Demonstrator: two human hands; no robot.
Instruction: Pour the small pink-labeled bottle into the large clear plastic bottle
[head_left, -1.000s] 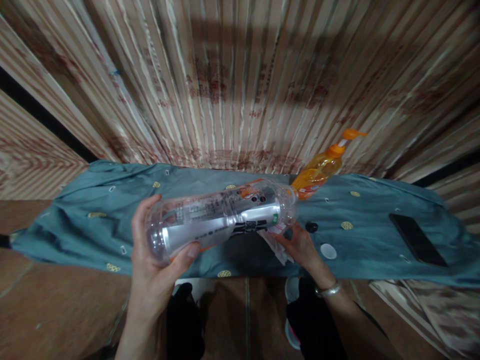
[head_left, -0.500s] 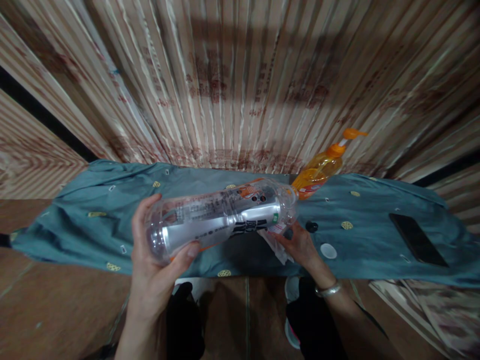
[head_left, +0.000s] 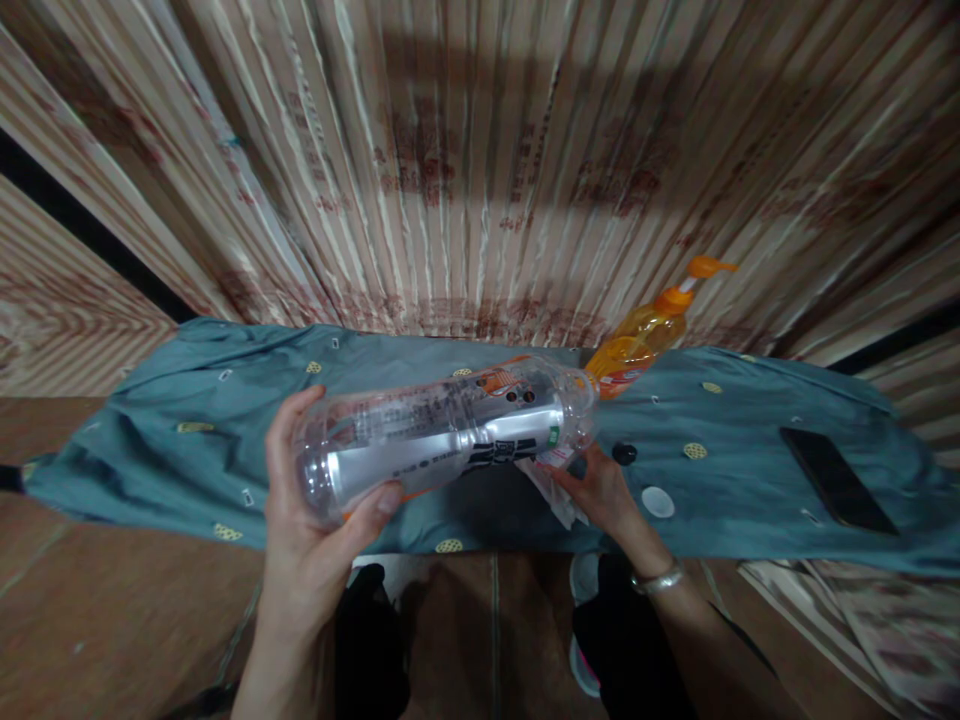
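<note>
A large clear plastic bottle (head_left: 450, 425) with a silver and orange label lies tilted in the air above the cloth, its neck to the right. My left hand (head_left: 319, 500) is wrapped round its base, thumb in front. Under the neck end, my right hand (head_left: 600, 490) pinches a thin whitish wrapper or film (head_left: 556, 495) with some red on it; part of this is hidden by the bottle. Just behind the bottle's neck stands an orange pump bottle (head_left: 637, 345) with yellow-orange liquid.
The narrow table has a teal patterned cloth (head_left: 180, 420). On its right are a small black cap (head_left: 624, 454), a white round disc (head_left: 658, 502) and a black phone (head_left: 836, 480). A striped curtain (head_left: 480, 180) hangs behind.
</note>
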